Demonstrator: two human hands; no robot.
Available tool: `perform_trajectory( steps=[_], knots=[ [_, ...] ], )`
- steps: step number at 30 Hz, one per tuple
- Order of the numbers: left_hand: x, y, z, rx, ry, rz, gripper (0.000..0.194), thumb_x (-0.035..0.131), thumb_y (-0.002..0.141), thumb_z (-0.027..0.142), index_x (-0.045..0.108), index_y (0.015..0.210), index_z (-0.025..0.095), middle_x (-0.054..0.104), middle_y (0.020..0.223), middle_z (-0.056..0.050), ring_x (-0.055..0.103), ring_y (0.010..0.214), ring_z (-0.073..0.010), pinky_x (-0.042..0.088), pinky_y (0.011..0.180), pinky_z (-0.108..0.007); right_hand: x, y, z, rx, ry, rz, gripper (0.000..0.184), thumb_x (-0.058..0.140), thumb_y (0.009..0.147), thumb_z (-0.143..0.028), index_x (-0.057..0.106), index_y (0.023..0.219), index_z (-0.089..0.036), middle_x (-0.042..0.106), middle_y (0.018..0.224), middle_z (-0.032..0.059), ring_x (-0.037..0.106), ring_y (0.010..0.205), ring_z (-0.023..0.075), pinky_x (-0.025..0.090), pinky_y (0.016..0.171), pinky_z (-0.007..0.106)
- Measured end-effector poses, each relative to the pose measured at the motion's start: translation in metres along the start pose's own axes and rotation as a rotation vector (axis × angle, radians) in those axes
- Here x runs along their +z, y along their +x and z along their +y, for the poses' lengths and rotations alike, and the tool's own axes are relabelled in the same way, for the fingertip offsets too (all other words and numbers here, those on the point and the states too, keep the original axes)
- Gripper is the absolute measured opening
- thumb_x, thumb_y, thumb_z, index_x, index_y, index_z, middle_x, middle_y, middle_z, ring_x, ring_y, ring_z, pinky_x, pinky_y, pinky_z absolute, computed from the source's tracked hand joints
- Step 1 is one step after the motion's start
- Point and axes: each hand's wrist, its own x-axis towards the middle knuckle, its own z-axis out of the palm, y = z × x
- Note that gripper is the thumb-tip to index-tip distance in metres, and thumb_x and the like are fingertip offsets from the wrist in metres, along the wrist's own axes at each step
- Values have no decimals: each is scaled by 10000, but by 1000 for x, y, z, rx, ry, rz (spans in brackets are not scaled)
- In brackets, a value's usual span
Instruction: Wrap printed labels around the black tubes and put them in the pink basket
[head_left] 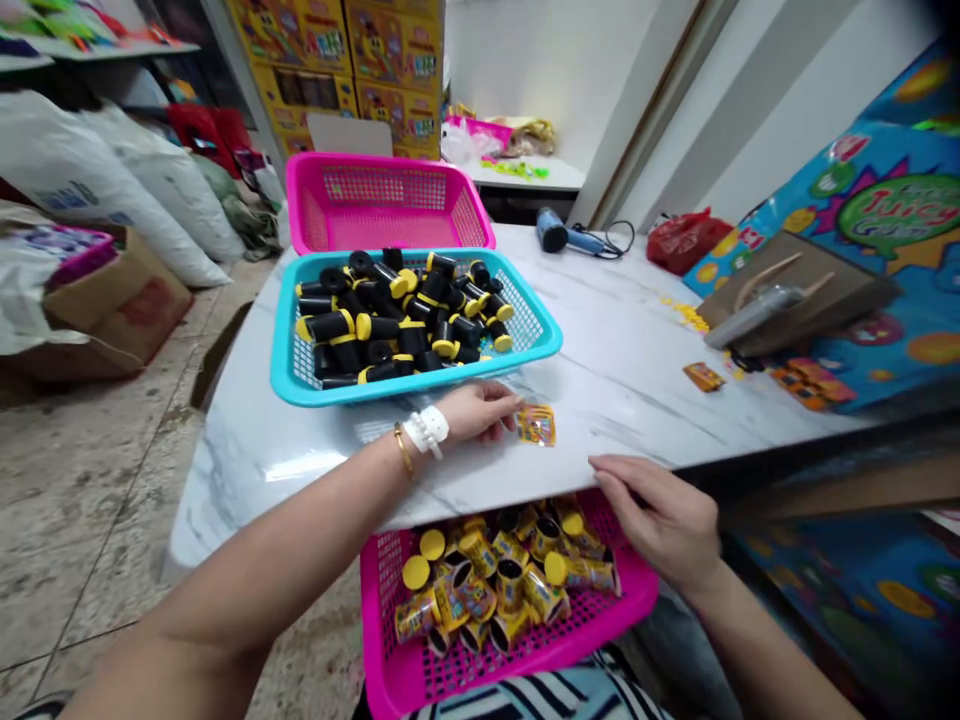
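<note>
My left hand [484, 410] rests on the marble-patterned table with thumb and fingers closed on the edge of a small flat orange printed label [538, 426]. To its right, my right hand [664, 510] is at the table's front edge, fingers stretched out and holding nothing I can see. Below the edge, a pink basket [401, 670] sits by my lap with several yellow-printed tubes [510, 585], some capped in yellow and some open-ended. Behind my left hand stands a turquoise basket [551, 340] full of black tubes with yellow caps [375, 327].
Another pink basket [390, 235] stands behind the turquoise one. A blue heat gun [553, 232] with a cord lies at the back. On the right are a stack of orange labels [810, 385], a loose label [703, 376], a red bag [686, 240] and a blue printed box [892, 210].
</note>
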Motion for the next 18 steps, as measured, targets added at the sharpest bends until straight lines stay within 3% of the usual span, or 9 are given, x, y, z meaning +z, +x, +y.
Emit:
perform_trajectory(
  steps=[4, 8, 12, 15, 18],
  knots=[
    [-4, -2, 1, 37, 97, 81, 258, 613, 915, 392, 638, 824, 152, 595, 612, 30, 439, 439, -64, 312, 430, -187, 36, 49, 22, 79, -20, -13, 184, 676, 910, -261, 788, 1056, -255, 741, 1017, 76, 701, 932, 220, 579, 847, 384],
    [-4, -3, 1, 54, 148, 118, 253, 618, 902, 385, 649, 799, 156, 588, 584, 38, 447, 443, -77, 337, 459, -201, 71, 69, 33, 10, -22, -137, 92, 718, 867, -272, 805, 839, -261, 681, 815, 45, 636, 814, 214, 542, 745, 369],
    [3, -6, 1, 57, 182, 159, 273, 638, 879, 389, 668, 768, 142, 620, 612, 9, 498, 496, -101, 372, 505, -222, 72, 62, 27, 0, -27, -81, 110, 705, 871, -243, 761, 782, -213, 631, 769, 43, 602, 788, 214, 512, 730, 369],
    [12, -9, 2, 103, 182, 167, 297, 754, 786, 423, 703, 784, 130, 663, 697, -20, 556, 612, -121, 403, 558, -221, 64, 55, 12, 66, 9, 87, 82, 686, 897, -242, 747, 858, -203, 628, 832, 46, 617, 801, 197, 522, 737, 353],
    [17, -10, 4, 81, -4, 102, 266, 811, 732, 348, 703, 846, 133, 668, 697, -7, 555, 593, -108, 407, 543, -210, 60, 53, -7, 138, 73, 240, 45, 709, 884, -245, 743, 875, -217, 644, 867, 44, 634, 816, 188, 542, 758, 350]
  ],
)
